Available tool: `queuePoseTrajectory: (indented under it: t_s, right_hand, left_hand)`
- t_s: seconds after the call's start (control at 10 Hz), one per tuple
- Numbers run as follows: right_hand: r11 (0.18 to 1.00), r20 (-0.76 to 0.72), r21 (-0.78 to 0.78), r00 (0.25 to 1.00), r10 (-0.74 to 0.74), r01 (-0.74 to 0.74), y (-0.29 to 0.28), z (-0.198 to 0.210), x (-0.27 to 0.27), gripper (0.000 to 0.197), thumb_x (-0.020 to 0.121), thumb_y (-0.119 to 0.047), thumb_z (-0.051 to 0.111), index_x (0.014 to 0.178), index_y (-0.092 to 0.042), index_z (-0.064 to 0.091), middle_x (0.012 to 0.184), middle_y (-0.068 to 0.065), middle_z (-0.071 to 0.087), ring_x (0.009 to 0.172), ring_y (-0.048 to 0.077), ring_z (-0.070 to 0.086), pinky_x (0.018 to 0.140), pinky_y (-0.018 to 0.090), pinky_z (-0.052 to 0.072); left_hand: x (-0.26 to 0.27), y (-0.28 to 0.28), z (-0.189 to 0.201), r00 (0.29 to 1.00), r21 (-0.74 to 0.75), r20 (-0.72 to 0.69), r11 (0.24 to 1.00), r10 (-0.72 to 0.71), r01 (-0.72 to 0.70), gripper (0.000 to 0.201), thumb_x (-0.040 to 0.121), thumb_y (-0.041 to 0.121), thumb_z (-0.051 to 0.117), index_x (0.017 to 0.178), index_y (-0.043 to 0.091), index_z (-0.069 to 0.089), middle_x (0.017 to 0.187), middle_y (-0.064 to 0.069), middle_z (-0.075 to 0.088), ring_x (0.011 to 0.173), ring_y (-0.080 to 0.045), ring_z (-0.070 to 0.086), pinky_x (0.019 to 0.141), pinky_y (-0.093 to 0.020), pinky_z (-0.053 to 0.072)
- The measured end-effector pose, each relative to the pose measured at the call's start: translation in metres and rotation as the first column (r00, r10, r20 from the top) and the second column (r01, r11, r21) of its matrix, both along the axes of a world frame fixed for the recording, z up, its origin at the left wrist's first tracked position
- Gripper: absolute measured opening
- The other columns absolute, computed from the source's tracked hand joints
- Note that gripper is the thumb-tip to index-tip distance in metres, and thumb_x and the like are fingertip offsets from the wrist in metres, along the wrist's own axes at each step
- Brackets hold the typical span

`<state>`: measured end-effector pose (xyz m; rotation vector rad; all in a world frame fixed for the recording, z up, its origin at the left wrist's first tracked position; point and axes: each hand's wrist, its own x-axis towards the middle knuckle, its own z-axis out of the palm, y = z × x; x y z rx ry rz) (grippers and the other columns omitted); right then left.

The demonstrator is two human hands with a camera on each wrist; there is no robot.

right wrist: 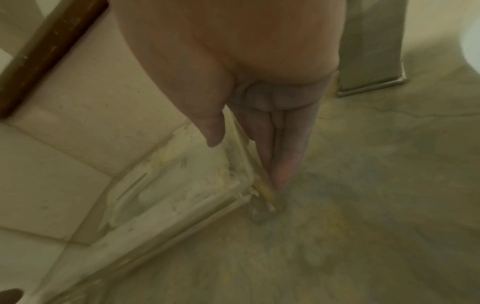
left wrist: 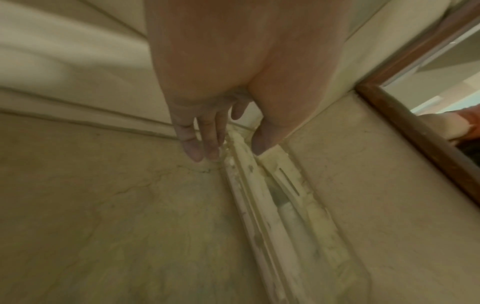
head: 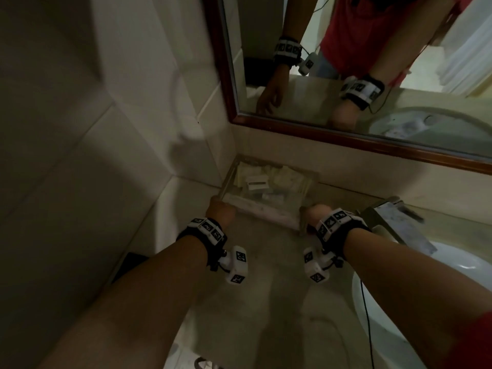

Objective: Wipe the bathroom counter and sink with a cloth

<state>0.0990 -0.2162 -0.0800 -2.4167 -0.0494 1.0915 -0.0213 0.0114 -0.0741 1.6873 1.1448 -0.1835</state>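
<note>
A clear plastic tray (head: 269, 218) of small toiletry packets stands on the beige stone counter (head: 266, 275), in the corner under the mirror. My left hand (head: 221, 211) pinches the tray's near left corner. In the left wrist view that hand (left wrist: 228, 152) has its fingers (left wrist: 194, 148) down the outside of the tray (left wrist: 285, 205) and its thumb on the rim. My right hand (head: 315, 215) pinches the near right corner; in its wrist view the right hand (right wrist: 246, 164) has its thumb inside the tray (right wrist: 168, 195) and its fingers (right wrist: 283, 164) outside the wall. The white sink (head: 452, 275) lies to the right. No cloth shows.
A metal faucet (head: 399, 222) stands just right of my right hand, its base (right wrist: 371, 51) close behind the fingers. A wood-framed mirror (head: 346, 139) hangs above the backsplash. A tiled wall (head: 106, 129) closes the left side. A bare stretch of counter lies between my forearms.
</note>
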Motion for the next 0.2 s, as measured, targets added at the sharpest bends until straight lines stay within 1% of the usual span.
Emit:
queuePoseTrajectory:
  t_s: [0.1, 0.2]
  right_hand:
    - [0.998, -0.025, 0.061, 0.999, 0.020, -0.018, -0.005, 0.010, -0.003, 0.041, 0.098, -0.024, 0.049, 0.130, 0.002, 0.055, 0.102, 0.007, 0.050, 0.088, 0.019, 0.050, 0.085, 0.033, 0.046]
    - [0.995, 0.059, 0.102, 0.998, -0.020, 0.014, -0.010, 0.023, -0.002, 0.043, 0.095, -0.027, 0.055, 0.126, 0.002, 0.058, 0.099, 0.008, 0.051, 0.074, 0.017, 0.049, 0.077, 0.031, 0.042]
  left_hand:
    - [-0.004, -0.009, 0.012, 0.996, 0.045, 0.018, 0.996, -0.082, 0.081, 0.056, 0.091, 0.016, 0.061, 0.142, 0.007, 0.040, 0.134, -0.013, 0.053, 0.116, -0.033, 0.056, 0.098, -0.039, 0.049]
    - [-0.008, -0.023, 0.034, 0.983, 0.127, -0.004, 0.975, -0.184, 0.183, 0.061, 0.082, 0.021, 0.066, 0.139, 0.007, 0.046, 0.136, -0.013, 0.053, 0.121, -0.031, 0.054, 0.097, -0.033, 0.047]
